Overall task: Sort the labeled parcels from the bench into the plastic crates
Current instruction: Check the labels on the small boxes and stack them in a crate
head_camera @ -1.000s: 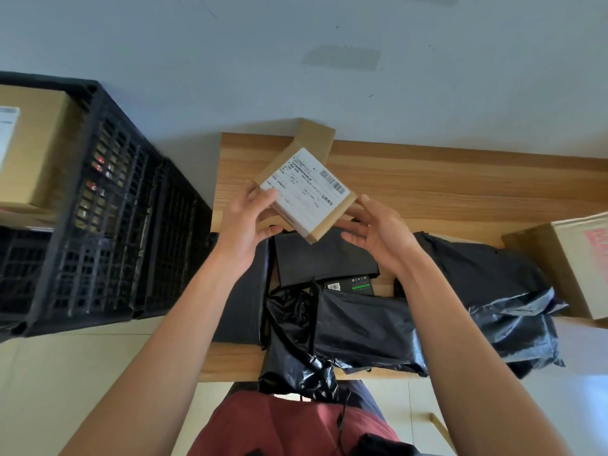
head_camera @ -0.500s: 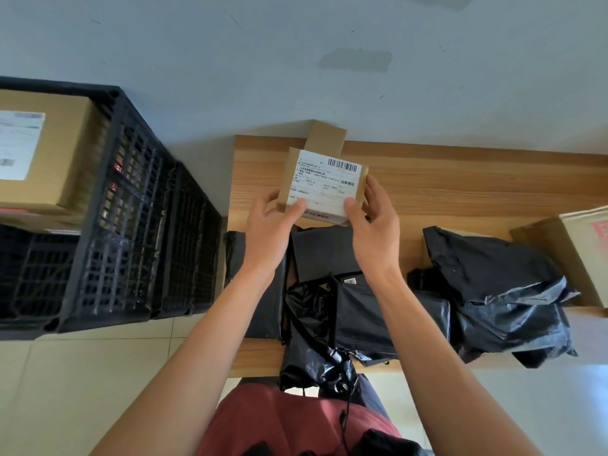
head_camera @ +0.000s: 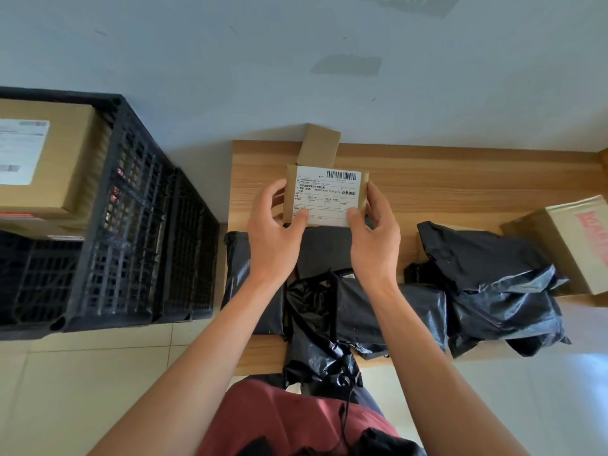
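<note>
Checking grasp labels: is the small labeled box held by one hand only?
No, both hands hold the small labeled box: the left hand grips its left edge, the right hand its right edge.

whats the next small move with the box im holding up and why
Probably carry the small cardboard box left toward the black crates. Both hands, left hand and right hand, hold it label-up above the bench, so the label looks readable.
</note>
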Demonstrator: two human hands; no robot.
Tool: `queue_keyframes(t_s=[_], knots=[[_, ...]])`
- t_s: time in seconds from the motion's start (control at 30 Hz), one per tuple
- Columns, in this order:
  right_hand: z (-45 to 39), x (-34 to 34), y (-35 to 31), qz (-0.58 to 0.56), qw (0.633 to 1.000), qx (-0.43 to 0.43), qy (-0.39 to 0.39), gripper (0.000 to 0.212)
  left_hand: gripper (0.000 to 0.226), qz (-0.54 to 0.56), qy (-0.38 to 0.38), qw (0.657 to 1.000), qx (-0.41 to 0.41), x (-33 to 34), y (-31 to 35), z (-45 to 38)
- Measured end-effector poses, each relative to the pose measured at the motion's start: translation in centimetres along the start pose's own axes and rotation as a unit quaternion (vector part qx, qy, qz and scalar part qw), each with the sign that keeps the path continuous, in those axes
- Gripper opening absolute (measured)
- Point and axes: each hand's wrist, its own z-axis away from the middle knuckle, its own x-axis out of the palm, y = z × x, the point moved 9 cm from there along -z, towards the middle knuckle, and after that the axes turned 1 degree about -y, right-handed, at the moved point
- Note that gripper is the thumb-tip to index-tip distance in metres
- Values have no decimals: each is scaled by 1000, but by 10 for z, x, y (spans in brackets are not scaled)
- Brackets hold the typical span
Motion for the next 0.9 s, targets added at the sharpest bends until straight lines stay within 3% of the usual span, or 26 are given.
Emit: queue_keyframes(t_s=[0.3,0.5,0.9], knots=[[3,-25,-3,-6,999,-24,-24,50,52,-9,31,999,22,8,23,29],[16,-27,-8,-13,995,-45,-83,52,51,-9,68,997,27,-4,32,58],[93,72,-38,27,956,-132,-261,64,48,-25,216,976,6,-136,17,125]])
